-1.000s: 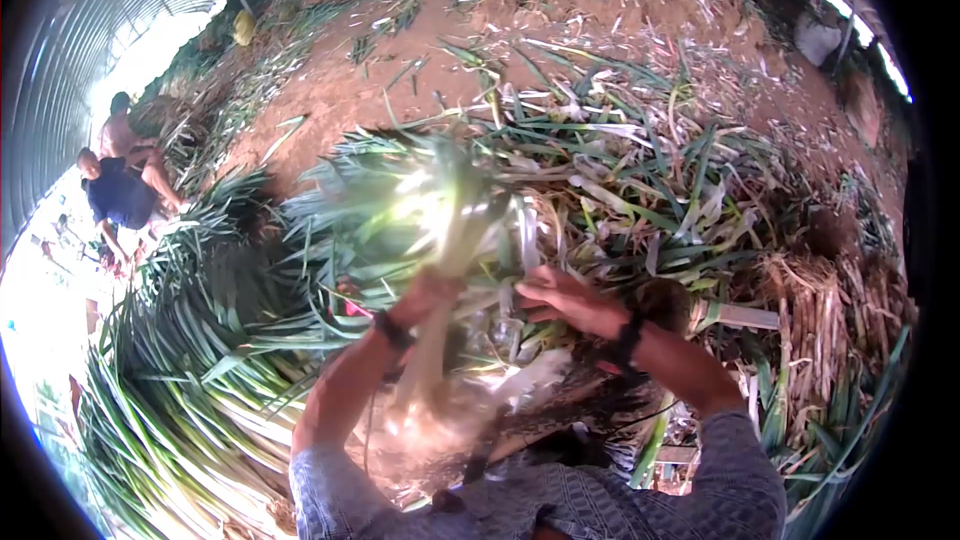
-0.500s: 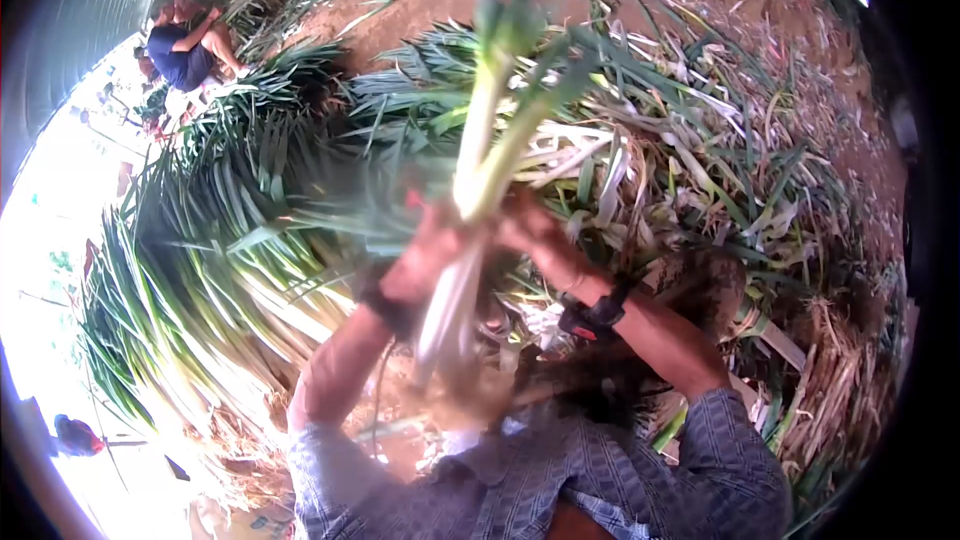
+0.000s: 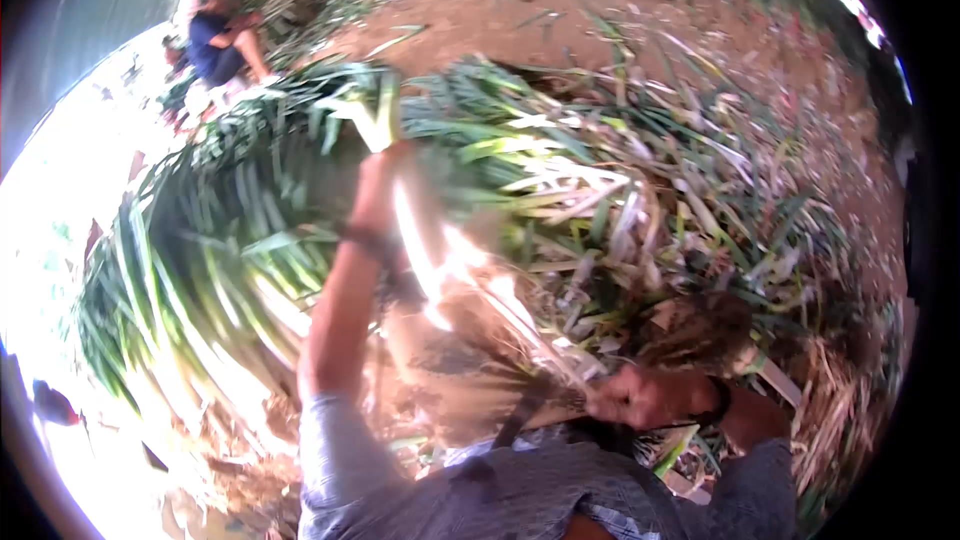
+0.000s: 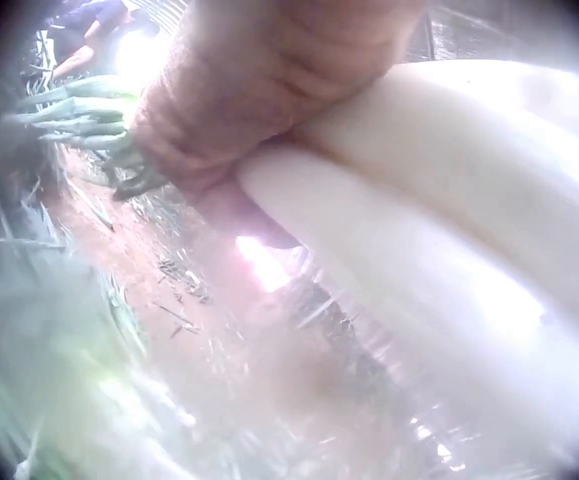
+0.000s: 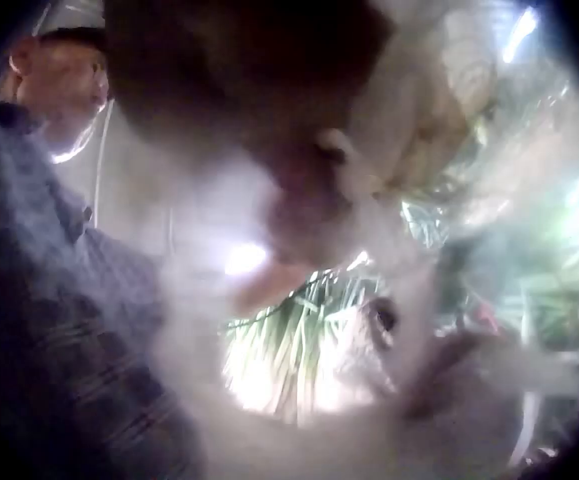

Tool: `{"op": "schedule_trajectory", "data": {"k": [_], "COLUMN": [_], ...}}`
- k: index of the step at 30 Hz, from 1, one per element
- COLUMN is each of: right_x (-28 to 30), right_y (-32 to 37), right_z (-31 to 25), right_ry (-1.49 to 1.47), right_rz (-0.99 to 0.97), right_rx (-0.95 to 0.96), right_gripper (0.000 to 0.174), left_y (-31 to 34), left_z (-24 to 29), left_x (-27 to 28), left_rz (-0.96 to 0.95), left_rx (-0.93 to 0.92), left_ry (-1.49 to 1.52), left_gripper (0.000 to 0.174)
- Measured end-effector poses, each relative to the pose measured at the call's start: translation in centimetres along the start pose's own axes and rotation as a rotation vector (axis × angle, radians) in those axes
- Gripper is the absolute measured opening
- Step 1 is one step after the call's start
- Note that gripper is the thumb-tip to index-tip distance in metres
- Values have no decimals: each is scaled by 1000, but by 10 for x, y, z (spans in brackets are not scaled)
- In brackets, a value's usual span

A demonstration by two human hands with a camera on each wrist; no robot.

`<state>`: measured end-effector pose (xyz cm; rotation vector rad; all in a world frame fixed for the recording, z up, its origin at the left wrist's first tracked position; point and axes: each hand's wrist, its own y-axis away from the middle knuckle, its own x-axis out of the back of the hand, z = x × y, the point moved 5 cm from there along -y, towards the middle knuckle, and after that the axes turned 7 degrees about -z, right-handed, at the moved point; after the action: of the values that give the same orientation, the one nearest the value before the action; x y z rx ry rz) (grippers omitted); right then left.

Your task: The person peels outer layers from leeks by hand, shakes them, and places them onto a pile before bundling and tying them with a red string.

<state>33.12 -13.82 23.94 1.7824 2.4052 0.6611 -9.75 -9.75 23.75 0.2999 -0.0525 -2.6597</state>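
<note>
Brown ground (image 3: 460, 20) strewn with leaf scraps, curved ribbed wall (image 3: 90, 30) beyond its left edge, seen in head view. Seated person (image 3: 225, 40) by the far left corner of the ground. Big pile of leeks (image 3: 215, 270) along the left side, green tops away from the camera wearer, roots toward them. Loose leaves (image 3: 650, 180) heaped center to right; dry rooty stalks (image 3: 835, 400) at near right edge.

Held leeks (image 3: 415, 225) are up over the near middle of the ground, tilted, green tops far, white shanks near. Left hand (image 3: 380, 175) clamped round them just below the leaves. Right hand (image 3: 640, 398), lower right, fingers curled on the end of a pale strip (image 3: 530, 330) that runs up toward the shanks; can't tell if still joined. Black wristband (image 3: 718, 400) on right wrist.

Left wrist view adds what head view blurs: two thick white shanks side by side, fingers wrapped over them, green tops past the hand. Right wrist view is mostly smear, right grip unreadable there, but it shows patterned shirt (image 5: 79, 340) and leek bunches behind, from low down.
</note>
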Motion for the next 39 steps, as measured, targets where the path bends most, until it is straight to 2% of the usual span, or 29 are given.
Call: {"op": "schedule_trajectory", "data": {"k": [1,2,4,5,6,7,8,9,10,11,12,15,17,19,20,21,22,23,24,25,26,28,30,33,35,36,37,38,39], "right_x": [-16,-36,-70,-70,-41,-16,6,32,56,76,87,99,99,99,101,103,104,103,102,101,100,102,100,112,125,132,157,174,202], "right_y": [-8,-7,8,25,38,46,44,28,13,-9,-27,-72,-93,-101,-104,-102,-100,-100,-100,-98,-97,-97,-92,-94,-89,-83,-84,-72,-50], "right_z": [9,23,49,44,37,39,67,72,73,62,75,134,153,186,200,221,242,251,249,246,244,245,257,259,255,251,198,202,248], "right_ry": [69,-161,-67,254,25,-204,93,249,418,427,584,719,533,441,573,602,631,656,606,554,498,512,411,363,447,486,431,643,662], "right_rz": [-153,-254,-324,-267,-202,-122,136,326,520,592,607,337,241,201,168,118,67,15,-5,-19,-29,-6,-14,-56,32,70,229,356,405], "right_rx": [-125,63,168,116,-145,-407,-569,-484,-418,-128,-179,-241,-237,-293,-309,-345,-381,-418,-485,-548,-610,-637,-708,-813,-665,-596,-654,-469,-390], "right_gripper": [32,29,24,21,20,20,19,18,17,17,15,20,20,20,22,24,26,29,30,32,33,36,35,34,29,26,19,13,14], "left_y": [8,15,22,20,18,24,30,36,38,46,60,111,152,189,207,241,271,297,331,358,380,395,396,405,394,384,381,385,387], "left_z": [-2,-1,8,13,13,28,43,58,74,87,108,181,223,240,248,236,246,222,176,142,90,60,22,56,69,82,83,77,73], "left_x": [6,10,30,46,62,67,72,78,88,102,118,161,206,289,329,392,384,438,507,548,580,520,582,532,500,476,472,471,473], "left_rz": [-1,18,69,92,159,149,140,132,200,274,296,364,411,481,513,735,1148,1202,1183,1162,1143,1197,1062,1214,1282,1258,1273,1290,1307], "left_rx": [-32,-48,-123,-171,-226,-239,-253,-267,-388,-499,-558,-757,-772,-676,-627,-494,-102,-12,71,156,330,405,785,809,821,768,779,793,812], "left_ry": [-76,-109,-173,-210,-269,-319,-369,-418,-423,-426,-449,-483,-558,-752,-849,-900,-1331,-1373,-1323,-1276,-1246,-1288,-1381,-1112,-1049,-1085,-1145,-1203,-1260], "left_gripper": [40,41,41,40,40,37,35,33,31,30,31,30,29,22,20,46,51,57,58,61,60,61,82,79,66,72,79,86,93]}}
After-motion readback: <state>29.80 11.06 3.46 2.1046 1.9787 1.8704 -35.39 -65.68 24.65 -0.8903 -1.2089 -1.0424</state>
